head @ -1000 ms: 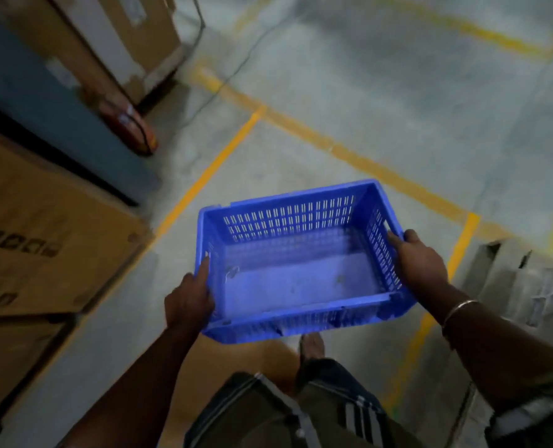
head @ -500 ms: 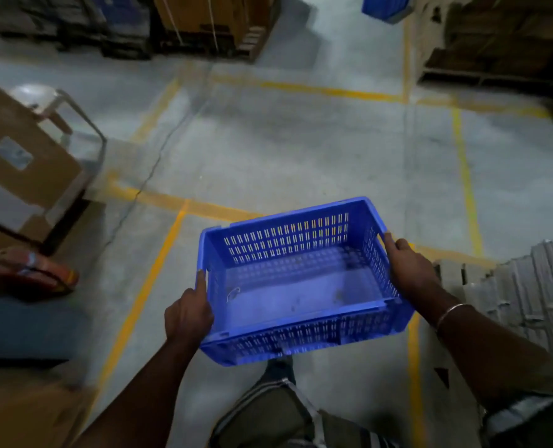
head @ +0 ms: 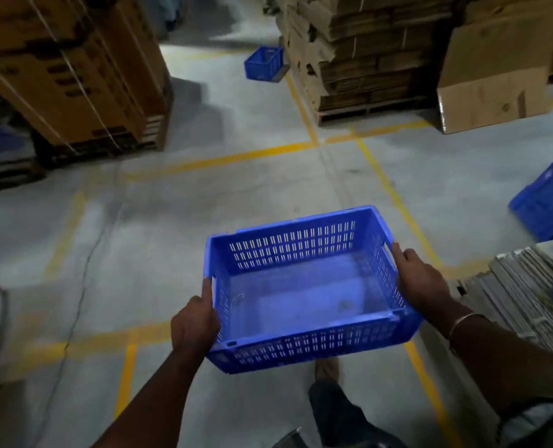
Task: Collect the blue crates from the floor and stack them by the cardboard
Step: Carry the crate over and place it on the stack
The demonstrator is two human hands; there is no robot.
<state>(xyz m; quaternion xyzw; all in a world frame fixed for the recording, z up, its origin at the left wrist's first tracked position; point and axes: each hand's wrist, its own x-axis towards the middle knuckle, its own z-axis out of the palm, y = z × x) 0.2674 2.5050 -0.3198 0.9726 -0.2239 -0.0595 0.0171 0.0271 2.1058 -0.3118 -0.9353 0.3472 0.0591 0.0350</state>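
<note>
At about ten o'clock a tall stack of strapped brown cartons [head: 71, 72] stands on a pallet, with a dim blue shape low beside it at nine o'clock that is too dark to make out. Yellow lines [head: 236, 156] cross the grey concrete floor [head: 159, 227] in a grid. Toward seven o'clock the left hand [head: 193, 323] holds the left short wall of a blue crate [head: 301, 305], its grip closed on that wall with the thumb lying up along the rim near the handle slot. The crate is carried off the floor at six o'clock, open side up, its slotted walls and bare bottom in plain sight, and a foot [head: 327, 368] shows under its near edge. At twelve o'clock, far off, a second blue crate [head: 264, 63] sits on the floor just beside a pallet of flattened cardboard [head: 356, 56]. The right hand [head: 420, 279] takes the crate's right short wall at four o'clock, grip wrapped over the rim, a thin bangle [head: 462, 321] on the wrist. At two o'clock an open cardboard box [head: 491, 88] stands by the pallet. At three o'clock a third blue crate [head: 546, 202] rests tilted on the floor, and below it a pile of flat grey sheets [head: 527, 286] lies edge-on.
</note>
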